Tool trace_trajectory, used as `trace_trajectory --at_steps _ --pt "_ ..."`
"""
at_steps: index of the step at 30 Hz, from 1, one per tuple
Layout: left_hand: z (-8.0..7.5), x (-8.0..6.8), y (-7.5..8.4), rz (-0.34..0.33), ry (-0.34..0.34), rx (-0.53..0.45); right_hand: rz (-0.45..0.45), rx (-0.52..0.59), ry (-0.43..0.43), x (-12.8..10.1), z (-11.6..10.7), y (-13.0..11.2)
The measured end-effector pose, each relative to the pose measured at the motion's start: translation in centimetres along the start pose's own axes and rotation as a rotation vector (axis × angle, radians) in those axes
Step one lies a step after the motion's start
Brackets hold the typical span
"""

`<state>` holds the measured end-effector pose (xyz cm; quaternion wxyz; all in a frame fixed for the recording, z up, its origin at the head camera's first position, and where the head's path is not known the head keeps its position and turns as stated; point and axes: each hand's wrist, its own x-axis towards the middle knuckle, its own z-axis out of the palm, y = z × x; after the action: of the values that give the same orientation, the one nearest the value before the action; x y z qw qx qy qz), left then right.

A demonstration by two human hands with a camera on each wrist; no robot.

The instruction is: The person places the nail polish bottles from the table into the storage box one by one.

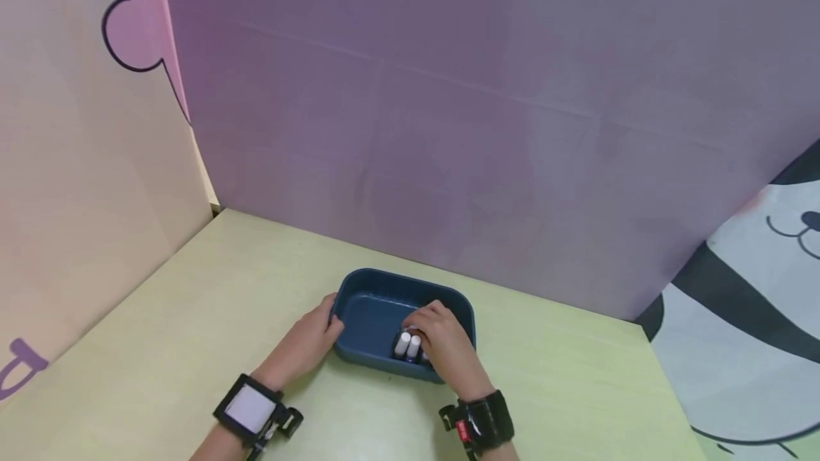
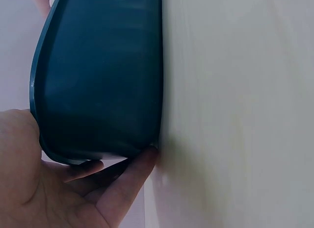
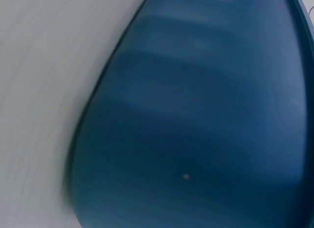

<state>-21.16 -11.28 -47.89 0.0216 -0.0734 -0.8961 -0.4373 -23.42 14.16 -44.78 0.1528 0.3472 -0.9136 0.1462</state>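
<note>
— So, where do we have the tub right now?

— We have it on the table, just in front of us at about twelve o'clock. Our left hand sits at the tub's nine o'clock end, thumb on the rim and fingers curled under the outer wall, so the tub likely can't slide.

— And our right hand?

— We reach it down inside from the five o'clock corner, fingers bent around a few small white tubes standing together against the near wall. We'd judge we grip them as a bundle so they stay upright. Our right wrist view shows only the blue floor of the tub, so we cannot tell how tightly.
</note>
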Motion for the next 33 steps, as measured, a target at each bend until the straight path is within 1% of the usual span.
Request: trace_trajectory --at_steps 3,14,23,26,29,32,33 --pt "0.0 0.1 0.0 0.001 -0.002 0.001 -0.004 -0.013 0.002 0.0 0.1 0.1" --pt "0.1 0.2 -0.1 0.010 -0.010 0.002 -0.011 -0.008 0.017 -0.1 0.1 0.2" --pt "0.4 0.5 -0.3 0.022 -0.032 0.002 0.015 -0.004 0.020 -0.5 -0.1 0.2" --pt "0.4 0.6 -0.4 0.033 -0.020 0.026 0.032 0.021 0.016 -0.4 -0.3 0.1" --pt "0.0 0.6 -0.5 0.050 0.009 0.073 0.061 0.046 0.008 -0.3 -0.7 -0.1" --pt "-0.5 0.5 -0.5 0.061 0.024 0.125 0.075 0.053 0.025 -0.5 -1.3 -0.3" --pt "-0.8 0.4 -0.4 0.060 0.021 0.125 0.078 0.049 0.038 -0.5 -1.5 -0.3"
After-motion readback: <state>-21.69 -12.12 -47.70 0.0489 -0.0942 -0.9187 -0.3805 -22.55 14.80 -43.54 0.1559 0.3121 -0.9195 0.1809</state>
